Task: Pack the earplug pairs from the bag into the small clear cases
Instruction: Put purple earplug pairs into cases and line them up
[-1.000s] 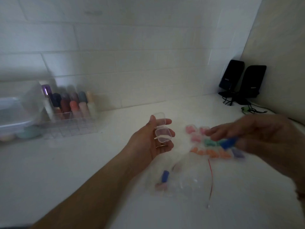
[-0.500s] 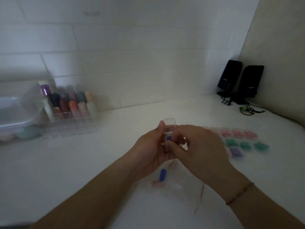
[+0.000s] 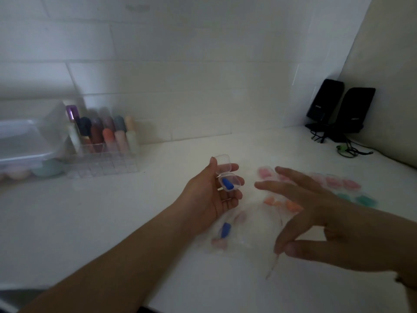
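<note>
The left hand [image 3: 212, 195] holds the open clear case [image 3: 228, 177] with one blue earplug [image 3: 226, 184], the right hand [image 3: 334, 220] is empty with spread fingers, and a tilt could drop the plug onto the worktop [image 3: 112, 222].

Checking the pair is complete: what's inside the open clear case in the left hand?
One blue earplug lies in the open case held by the left hand. A second isn't visible; the glare leaves that unsure.
</note>
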`<state>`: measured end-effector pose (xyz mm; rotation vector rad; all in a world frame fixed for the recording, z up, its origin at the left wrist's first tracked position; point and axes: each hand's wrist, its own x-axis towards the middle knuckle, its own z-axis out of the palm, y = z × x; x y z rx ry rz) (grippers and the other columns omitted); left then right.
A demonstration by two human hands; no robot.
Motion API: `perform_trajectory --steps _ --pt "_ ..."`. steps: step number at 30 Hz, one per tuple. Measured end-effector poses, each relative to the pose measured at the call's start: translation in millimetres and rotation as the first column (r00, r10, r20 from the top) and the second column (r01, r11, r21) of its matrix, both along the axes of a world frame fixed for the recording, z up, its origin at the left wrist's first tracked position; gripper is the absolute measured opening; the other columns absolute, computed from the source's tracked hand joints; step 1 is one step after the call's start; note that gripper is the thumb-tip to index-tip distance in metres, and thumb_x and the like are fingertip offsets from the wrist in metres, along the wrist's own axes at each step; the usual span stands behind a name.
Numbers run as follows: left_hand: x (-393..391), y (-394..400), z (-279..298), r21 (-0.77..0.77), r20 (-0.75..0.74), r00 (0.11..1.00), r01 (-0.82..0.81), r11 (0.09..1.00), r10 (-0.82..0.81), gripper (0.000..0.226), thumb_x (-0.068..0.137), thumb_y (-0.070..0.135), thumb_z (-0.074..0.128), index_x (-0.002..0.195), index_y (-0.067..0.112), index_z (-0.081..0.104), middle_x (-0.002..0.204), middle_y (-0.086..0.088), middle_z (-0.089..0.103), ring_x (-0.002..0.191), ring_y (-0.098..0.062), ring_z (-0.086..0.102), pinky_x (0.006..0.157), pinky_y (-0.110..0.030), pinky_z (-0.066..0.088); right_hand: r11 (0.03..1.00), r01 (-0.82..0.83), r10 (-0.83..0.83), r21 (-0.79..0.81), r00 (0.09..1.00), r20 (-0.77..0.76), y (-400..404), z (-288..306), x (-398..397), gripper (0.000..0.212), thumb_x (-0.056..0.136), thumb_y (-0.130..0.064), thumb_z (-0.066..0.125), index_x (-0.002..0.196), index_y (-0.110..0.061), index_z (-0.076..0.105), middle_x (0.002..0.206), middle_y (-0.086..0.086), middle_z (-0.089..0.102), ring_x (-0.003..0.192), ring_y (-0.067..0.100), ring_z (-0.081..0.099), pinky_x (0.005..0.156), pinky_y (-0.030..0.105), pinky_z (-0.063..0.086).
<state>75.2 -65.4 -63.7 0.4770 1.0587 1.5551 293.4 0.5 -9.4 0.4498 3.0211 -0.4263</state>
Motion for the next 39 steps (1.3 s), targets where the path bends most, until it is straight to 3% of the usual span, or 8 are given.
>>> perform_trajectory --steps 4,8,15,23,27,31,35,39 --pt "-2.4 0.3 -2.7 0.001 0.029 0.999 -0.014 1.000 0.014 0.055 0.102 0.049 0.032 0.109 0.006 0.066 0.086 -0.014 0.069 0.061 -0.022 0.059 0.061 -0.031 0.049 0.997 0.070 -0.071 0.008 0.987 0.143 -2.7 -13.1 -10.2 0.025 0.083 -0.068 0.051 0.104 -0.079 0.045 0.141 -0.046 -0.029 0.130 -0.008 -0.041 0.114 0.066 0.010" --pt "-3.2 0.8 -3.8 0.003 0.054 0.997 -0.047 0.999 0.047 0.055 0.102 0.049 0.032 0.108 0.006 0.066 0.084 -0.013 0.068 0.060 -0.021 0.057 0.056 -0.030 0.049 0.981 0.151 -0.167 0.121 0.976 0.143 -1.1 -19.2 -15.8 0.041 0.082 -0.074 0.034 0.123 -0.073 0.037 0.137 -0.038 -0.044 0.127 -0.003 -0.047 0.118 0.060 0.005" --pt "0.4 1.6 -3.3 0.025 0.079 0.996 -0.054 0.998 0.052 0.055 0.102 0.049 0.032 0.107 0.004 0.065 0.079 -0.013 0.068 0.058 -0.020 0.055 0.056 -0.027 0.050 0.945 0.181 -0.161 0.272 0.982 -0.094 -17.2 -42.4 -51.2 0.034 0.094 -0.058 0.036 0.111 -0.049 0.064 0.155 -0.024 -0.019 0.143 0.008 -0.022 0.121 0.033 0.008" --pt "-0.7 -0.4 -4.1 0.007 0.066 0.997 -0.036 0.999 0.036 0.059 0.102 0.049 0.030 0.115 0.005 0.065 0.091 -0.013 0.061 0.063 -0.019 0.056 0.068 -0.030 0.051 0.949 0.189 -0.151 0.254 0.975 -0.160 -24.5 -55.7 -67.7 0.027 0.090 -0.052 0.049 0.100 -0.038 0.070 0.159 -0.019 0.004 0.147 0.011 -0.007 0.117 0.031 0.015" --pt "-1.3 0.7 -4.5 0.013 0.088 0.995 -0.042 0.999 0.041 0.058 0.102 0.049 0.030 0.115 0.003 0.064 0.085 -0.014 0.064 0.060 -0.019 0.056 0.060 -0.028 0.053 0.966 0.220 -0.179 0.133 0.947 -0.266 -22.5 -54.8 -63.9 0.051 0.074 -0.053 0.027 0.095 -0.032 0.069 0.157 -0.015 0.018 0.148 0.016 0.003 0.116 0.040 0.022" --pt "-2.2 2.1 -5.6 0.026 0.053 0.997 -0.054 0.998 0.053 0.059 0.103 0.048 0.027 0.116 0.002 0.062 0.080 -0.014 0.067 0.060 -0.020 0.058 0.061 -0.027 0.053 0.946 0.272 -0.197 0.177 0.915 -0.353 -26.1 -60.1 -68.0 0.019 0.080 -0.045 0.063 0.077 -0.029 0.073 0.153 -0.011 0.033 0.147 0.023 0.016 0.112 0.044 0.029" --pt "-3.2 1.8 -7.3 0.018 0.031 0.998 -0.050 0.999 0.049 0.060 0.102 0.049 0.026 0.117 0.004 0.064 0.083 -0.012 0.064 0.067 -0.021 0.059 0.071 -0.032 0.051 0.955 0.243 -0.183 0.169 0.933 -0.309 -30.2 -66.7 -73.8 0.019 0.085 -0.034 0.062 0.069 -0.026 0.070 0.159 -0.018 0.017 0.149 0.015 -0.006 0.118 0.041 0.012" --pt "-1.6 2.9 -4.2 0.018 0.093 0.994 -0.052 0.998 0.050 0.058 0.102 0.049 0.027 0.114 0.003 0.061 0.078 -0.014 0.064 0.058 -0.021 0.056 0.056 -0.026 0.052 0.946 0.225 -0.181 0.233 0.964 -0.196 -23.8 -43.4 -57.6 0.034 0.081 -0.059 0.047 0.088 -0.037 0.071 0.156 -0.029 0.003 0.143 0.006 -0.024 0.120 0.038 -0.001"
